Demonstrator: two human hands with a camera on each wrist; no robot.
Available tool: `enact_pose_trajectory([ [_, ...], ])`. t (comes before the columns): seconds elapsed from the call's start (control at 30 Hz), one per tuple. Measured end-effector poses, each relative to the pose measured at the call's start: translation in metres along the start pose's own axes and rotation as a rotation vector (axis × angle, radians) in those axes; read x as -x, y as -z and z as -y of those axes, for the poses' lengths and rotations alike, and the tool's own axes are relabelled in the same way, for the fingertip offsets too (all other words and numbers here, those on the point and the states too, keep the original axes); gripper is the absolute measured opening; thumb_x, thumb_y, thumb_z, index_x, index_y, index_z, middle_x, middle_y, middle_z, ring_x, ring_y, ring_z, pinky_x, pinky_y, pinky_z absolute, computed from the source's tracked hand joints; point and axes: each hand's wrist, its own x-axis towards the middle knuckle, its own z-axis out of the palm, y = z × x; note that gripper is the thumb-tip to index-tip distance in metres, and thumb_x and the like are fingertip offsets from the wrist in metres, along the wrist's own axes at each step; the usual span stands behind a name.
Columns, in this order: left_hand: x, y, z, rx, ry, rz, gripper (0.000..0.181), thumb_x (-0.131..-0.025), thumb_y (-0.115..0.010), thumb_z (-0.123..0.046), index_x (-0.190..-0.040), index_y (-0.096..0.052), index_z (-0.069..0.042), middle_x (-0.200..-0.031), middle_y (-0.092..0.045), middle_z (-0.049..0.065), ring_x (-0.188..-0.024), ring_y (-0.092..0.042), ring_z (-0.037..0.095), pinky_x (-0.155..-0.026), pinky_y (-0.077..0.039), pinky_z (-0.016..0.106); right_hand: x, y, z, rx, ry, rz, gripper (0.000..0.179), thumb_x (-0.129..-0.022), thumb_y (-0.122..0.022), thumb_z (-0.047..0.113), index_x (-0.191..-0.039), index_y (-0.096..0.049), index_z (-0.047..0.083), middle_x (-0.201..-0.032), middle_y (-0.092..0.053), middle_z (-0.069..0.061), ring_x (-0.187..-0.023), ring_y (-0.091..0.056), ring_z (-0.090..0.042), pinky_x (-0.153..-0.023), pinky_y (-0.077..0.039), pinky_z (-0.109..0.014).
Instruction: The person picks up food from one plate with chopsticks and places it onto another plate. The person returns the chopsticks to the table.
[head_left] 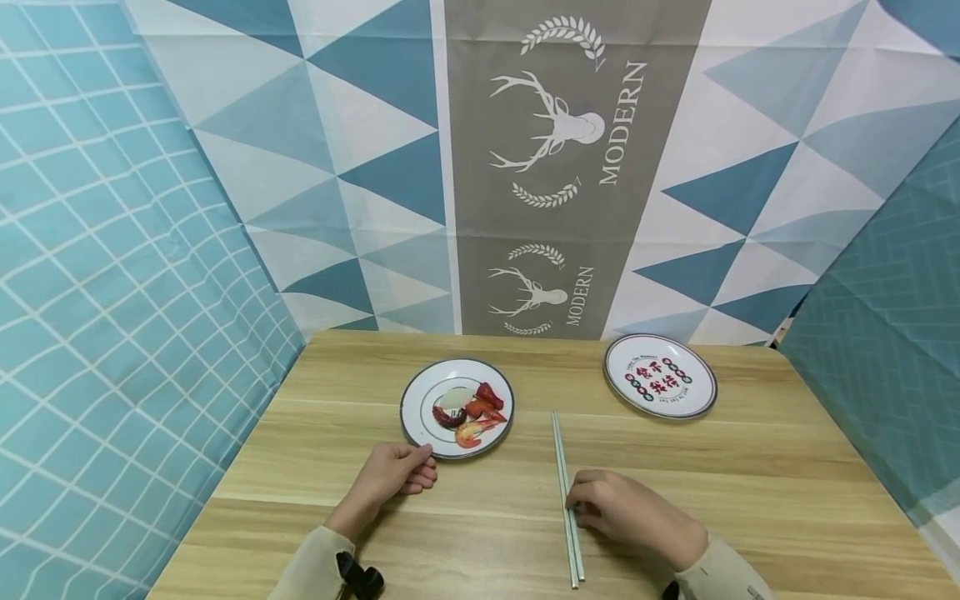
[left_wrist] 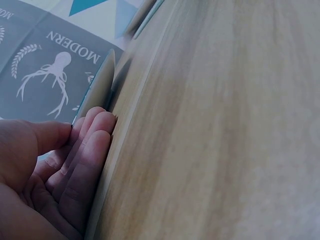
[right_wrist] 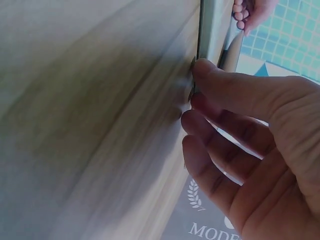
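My left hand point(head_left: 396, 472) pinches the near rim of a white plate point(head_left: 417, 398) between thumb and fingers. On that plate lie a shrimp point(head_left: 472, 432) and several reddish and dark food pieces. The left wrist view shows the plate point(left_wrist: 101, 86) edge-on, thumb above and fingers under its rim. A pair of pale green chopsticks point(head_left: 560, 454) lies lengthwise on the table, right of the plate. My right hand point(head_left: 628, 510) pinches them around the middle. In the right wrist view the thumb and forefinger meet at the chopsticks point(right_wrist: 211, 30), the other fingers curled beside the tabletop.
A second white plate point(head_left: 618, 375), with red printed characters and a dark rim, stands at the back right. The wooden table point(head_left: 315, 467) ends at a patterned cloth backdrop point(head_left: 367, 208). Blue checked cloth point(head_left: 112, 333) hangs along the left side.
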Motion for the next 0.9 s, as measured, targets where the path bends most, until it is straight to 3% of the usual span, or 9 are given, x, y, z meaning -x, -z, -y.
enact_pose_trajectory([
  [0.4, -0.007, -0.003, 0.001, -0.005, -0.009, 0.010, 0.040, -0.105, -0.061, -0.030, -0.097, -0.074, 0.007, -0.079, -0.076, 0.008, -0.066, -0.072, 0.012, -0.062, -0.064, 0.026, 0.004, -0.003, 0.001, 0.006, 0.122, -0.050, 0.011, -0.086, -0.080, 0.006, -0.089, -0.075, 0.015, -0.089, -0.070, 0.008, -0.081, -0.061, 0.004, -0.073, -0.055, -0.012],
  [0.63, -0.002, -0.004, 0.000, -0.018, 0.005, 0.021, 0.039, -0.105, -0.061, -0.031, -0.097, -0.074, 0.005, -0.079, -0.076, 0.008, -0.066, -0.072, 0.013, -0.062, -0.064, 0.027, 0.007, -0.011, 0.001, -0.024, 0.155, -0.063, 0.011, -0.086, -0.080, 0.008, -0.089, -0.076, 0.017, -0.088, -0.071, 0.010, -0.081, -0.061, 0.006, -0.073, -0.052, -0.007],
  [0.77, -0.003, -0.004, -0.002, -0.016, 0.005, 0.031, 0.041, -0.105, -0.060, -0.033, -0.097, -0.074, 0.005, -0.080, -0.076, 0.008, -0.067, -0.072, 0.012, -0.063, -0.064, 0.026, 0.007, -0.008, 0.002, -0.033, 0.122, -0.059, 0.009, -0.090, -0.078, 0.010, -0.089, -0.076, 0.018, -0.088, -0.069, 0.013, -0.080, -0.059, 0.008, -0.072, -0.052, -0.008],
  [0.9, 0.001, -0.005, -0.003, -0.024, -0.002, 0.026, 0.044, -0.106, -0.058, -0.034, -0.097, -0.074, 0.005, -0.079, -0.076, 0.008, -0.066, -0.072, 0.012, -0.062, -0.063, 0.026, 0.006, -0.003, 0.003, -0.101, 0.015, -0.068, 0.007, -0.097, -0.073, 0.015, -0.093, -0.078, 0.017, -0.089, -0.069, 0.013, -0.080, -0.058, 0.008, -0.069, -0.055, -0.013],
])
